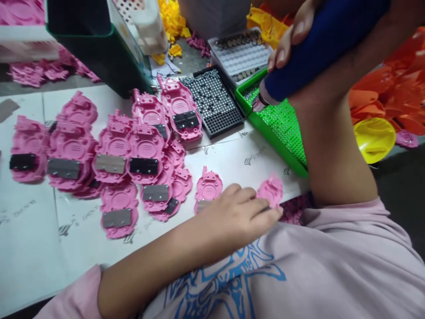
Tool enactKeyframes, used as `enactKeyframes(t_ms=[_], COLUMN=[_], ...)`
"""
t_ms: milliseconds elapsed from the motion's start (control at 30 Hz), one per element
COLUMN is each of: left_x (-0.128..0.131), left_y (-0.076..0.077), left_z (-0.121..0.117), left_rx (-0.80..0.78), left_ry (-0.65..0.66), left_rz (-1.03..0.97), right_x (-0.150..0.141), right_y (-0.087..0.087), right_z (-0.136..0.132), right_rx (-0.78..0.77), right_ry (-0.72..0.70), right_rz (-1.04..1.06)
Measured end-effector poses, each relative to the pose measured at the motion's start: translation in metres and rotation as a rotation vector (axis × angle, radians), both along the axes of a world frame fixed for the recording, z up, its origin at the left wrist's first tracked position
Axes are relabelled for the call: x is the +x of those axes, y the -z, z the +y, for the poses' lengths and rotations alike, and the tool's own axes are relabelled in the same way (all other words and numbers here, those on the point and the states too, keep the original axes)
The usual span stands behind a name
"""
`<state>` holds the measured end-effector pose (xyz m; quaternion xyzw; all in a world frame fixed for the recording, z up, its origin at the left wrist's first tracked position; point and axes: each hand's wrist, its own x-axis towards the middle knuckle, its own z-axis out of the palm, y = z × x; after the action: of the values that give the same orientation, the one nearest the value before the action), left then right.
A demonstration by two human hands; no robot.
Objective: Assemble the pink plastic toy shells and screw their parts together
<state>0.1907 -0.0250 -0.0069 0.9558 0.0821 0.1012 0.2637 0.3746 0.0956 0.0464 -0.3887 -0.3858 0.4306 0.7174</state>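
My right hand (294, 33) is wrapped around a blue electric screwdriver (318, 55). Its metal tip points down at the near left side of a green tray (282, 128) filled with rows of small screws. Low at the table's front edge, my left hand (245, 210) has its thumb and fingers closed on the near end of a pink plastic casing (270, 190), which looks slightly blurred. Another pink casing (208, 186) lies just left of that hand, its lower end partly covered by it.
Several pink casings with black or grey plates (144, 166) lie overlapping to the left. A black screw tray (219, 99) adjoins the green one. Behind are a dark green bin (133, 57) and a white tray (242, 57) of round metal parts. Orange parts (375, 97) and a yellow piece (375, 139) lie right.
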Motion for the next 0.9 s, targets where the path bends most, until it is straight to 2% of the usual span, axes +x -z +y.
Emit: enactKeyframes(t_ms=[67, 133, 233, 433, 533, 633, 800, 900], left_x=[0.004, 0.005, -0.003, -0.029, -0.040, -0.047, -0.047, -0.042], left_y=[0.005, 0.009, 0.007, -0.013, -0.020, -0.024, -0.021, -0.016], left_z=[-0.008, -0.011, -0.002, 0.028, 0.032, 0.029, 0.024, 0.022], left_rx=[0.047, 0.096, 0.172, 0.273, 0.258, 0.259, 0.268, 0.256], left_ry=[0.126, 0.140, 0.020, -0.306, -0.341, -0.336, -0.328, -0.305], left_rz=[-0.015, -0.048, -0.024, 0.236, 0.363, 0.406, 0.503, 0.488], right_x=[0.002, 0.004, 0.005, 0.008, 0.010, 0.011, 0.008, 0.013], right_y=[0.006, 0.013, 0.020, 0.023, 0.020, 0.013, -0.004, -0.012], right_z=[0.003, 0.007, 0.013, 0.013, 0.012, 0.011, 0.005, 0.000], right_rx=[0.192, 0.276, 0.304, 0.235, 0.186, 0.145, 0.232, 0.306], right_ry=[0.028, -0.027, -0.068, -0.138, -0.106, -0.037, 0.157, 0.259], right_rz=[0.010, 0.021, 0.064, 0.082, 0.020, -0.041, -0.072, -0.029])
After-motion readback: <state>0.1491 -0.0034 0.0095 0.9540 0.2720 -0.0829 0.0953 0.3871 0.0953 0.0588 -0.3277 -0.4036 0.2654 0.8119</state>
